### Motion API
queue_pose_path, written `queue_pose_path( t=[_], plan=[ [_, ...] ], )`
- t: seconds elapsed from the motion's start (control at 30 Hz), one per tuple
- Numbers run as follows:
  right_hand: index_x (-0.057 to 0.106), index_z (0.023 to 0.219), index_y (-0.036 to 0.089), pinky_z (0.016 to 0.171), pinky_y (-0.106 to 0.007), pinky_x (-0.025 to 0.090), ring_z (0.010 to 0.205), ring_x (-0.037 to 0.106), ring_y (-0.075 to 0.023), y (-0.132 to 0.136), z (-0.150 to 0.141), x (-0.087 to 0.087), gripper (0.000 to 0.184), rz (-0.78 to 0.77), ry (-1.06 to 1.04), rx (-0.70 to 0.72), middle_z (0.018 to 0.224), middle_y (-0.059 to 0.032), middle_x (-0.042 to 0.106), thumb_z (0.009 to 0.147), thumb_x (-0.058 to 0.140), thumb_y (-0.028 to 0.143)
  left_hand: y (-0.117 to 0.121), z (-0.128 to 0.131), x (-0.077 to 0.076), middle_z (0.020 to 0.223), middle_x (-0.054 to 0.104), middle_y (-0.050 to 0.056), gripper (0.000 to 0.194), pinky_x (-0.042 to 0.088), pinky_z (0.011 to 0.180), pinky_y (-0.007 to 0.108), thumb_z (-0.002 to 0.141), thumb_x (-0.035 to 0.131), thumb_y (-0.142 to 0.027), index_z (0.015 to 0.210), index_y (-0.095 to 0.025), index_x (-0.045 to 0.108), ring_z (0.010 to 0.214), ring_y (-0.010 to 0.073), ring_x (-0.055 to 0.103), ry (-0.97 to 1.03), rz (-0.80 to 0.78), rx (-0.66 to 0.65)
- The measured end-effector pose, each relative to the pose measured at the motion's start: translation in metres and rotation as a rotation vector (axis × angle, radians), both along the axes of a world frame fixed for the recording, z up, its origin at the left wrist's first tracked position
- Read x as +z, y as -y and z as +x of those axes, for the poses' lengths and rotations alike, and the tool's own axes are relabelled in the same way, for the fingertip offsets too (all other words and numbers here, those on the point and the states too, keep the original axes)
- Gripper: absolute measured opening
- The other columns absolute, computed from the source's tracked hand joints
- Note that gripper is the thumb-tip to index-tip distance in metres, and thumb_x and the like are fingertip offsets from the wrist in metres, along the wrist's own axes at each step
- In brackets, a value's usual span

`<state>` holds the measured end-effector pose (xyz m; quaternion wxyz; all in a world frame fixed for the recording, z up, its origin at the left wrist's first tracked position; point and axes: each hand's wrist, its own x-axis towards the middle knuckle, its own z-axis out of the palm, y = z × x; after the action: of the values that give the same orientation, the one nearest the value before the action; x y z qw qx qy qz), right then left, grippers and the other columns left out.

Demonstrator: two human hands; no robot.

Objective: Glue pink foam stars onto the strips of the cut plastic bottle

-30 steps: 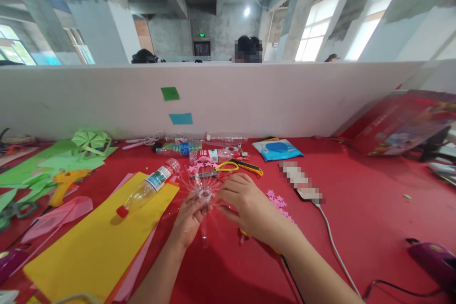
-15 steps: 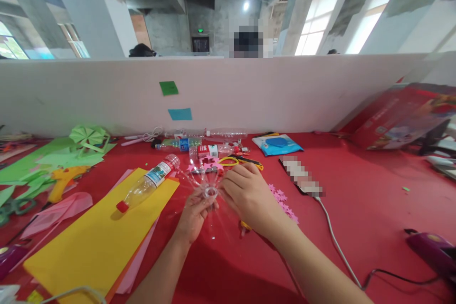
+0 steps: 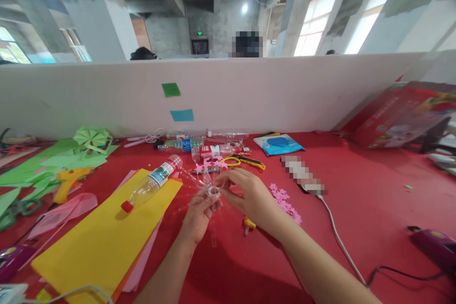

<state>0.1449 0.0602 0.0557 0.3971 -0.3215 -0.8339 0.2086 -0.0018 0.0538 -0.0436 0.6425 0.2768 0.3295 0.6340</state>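
A clear plastic bottle top (image 3: 213,192), cut into thin strips that fan out around its neck, is gripped in my left hand (image 3: 198,213). My right hand (image 3: 245,192) is closed at the neck's right side, thumb and fingertips pinching the clear plastic there. Exactly which strip they hold is hard to see. Beyond the hands lie pink paper stars (image 3: 219,164) and a yellow-handled cutter (image 3: 252,162). More pink stars (image 3: 285,204) are scattered right of my right hand, and a small yellow tool (image 3: 249,222) lies under it.
Left, a bottle with a red cap (image 3: 151,183) rests on yellow paper (image 3: 96,242). Several bottles (image 3: 210,151) lie along the white partition (image 3: 267,95). A blue wipes packet (image 3: 280,144), a phone on a cable (image 3: 302,175) and a purple glue gun (image 3: 432,247) are to the right.
My right hand's fingers have shifted and now pinch closer at the bottle neck. My left hand keeps its hold. The view has moved slightly.
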Motion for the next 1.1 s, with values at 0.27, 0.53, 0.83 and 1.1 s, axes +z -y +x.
queue_pose_path(
  t=[0.27, 0.53, 0.83, 1.1],
  plan=[
    [0.055, 0.098, 0.021, 0.064, -0.022, 0.05, 0.069, 0.065, -0.0123, 0.004, -0.008, -0.008, 0.016, -0.046, -0.206, -0.04, 0.075, 0.0009, 0.068, 0.084, 0.052, 0.015, -0.002, -0.004, 0.0, 0.079, 0.069, -0.002, 0.02, 0.049, 0.063, 0.019, 0.06, 0.08, -0.02, 0.077, -0.018, 0.069, 0.063, 0.0071, 0.061, 0.007, 0.021, 0.03],
    [0.063, 0.102, 0.02, 0.068, -0.025, 0.052, 0.074, 0.067, -0.0144, 0.001, -0.011, -0.018, 0.02, 0.102, -0.152, -0.074, 0.083, -0.0034, 0.071, 0.086, 0.051, 0.015, -0.002, -0.004, -0.002, 0.082, 0.069, -0.001, 0.021, 0.049, 0.066, 0.021, 0.06, 0.08, -0.019, 0.078, -0.018, 0.069, 0.067, 0.0085, 0.061, 0.008, 0.005, 0.023],
    [0.066, 0.087, 0.018, 0.065, -0.023, 0.05, 0.071, 0.066, -0.0137, 0.004, -0.01, -0.016, 0.014, 0.128, -0.146, -0.03, 0.078, -0.0031, 0.072, 0.086, 0.053, 0.013, -0.003, -0.005, -0.003, 0.076, 0.066, -0.001, 0.015, 0.048, 0.064, 0.021, 0.062, 0.077, -0.02, 0.075, -0.02, 0.069, 0.066, 0.0097, 0.059, -0.021, 0.034, 0.014],
    [0.063, 0.086, 0.017, 0.061, -0.024, 0.047, 0.064, 0.061, -0.0138, 0.005, -0.013, -0.021, 0.02, 0.231, -0.078, -0.016, 0.072, -0.0043, 0.067, 0.091, 0.044, 0.017, -0.004, -0.007, -0.004, 0.073, 0.066, -0.001, 0.013, 0.049, 0.066, 0.023, 0.061, 0.076, -0.018, 0.071, -0.02, 0.068, 0.067, 0.0116, 0.06, -0.016, 0.028, 0.042]
  ],
)
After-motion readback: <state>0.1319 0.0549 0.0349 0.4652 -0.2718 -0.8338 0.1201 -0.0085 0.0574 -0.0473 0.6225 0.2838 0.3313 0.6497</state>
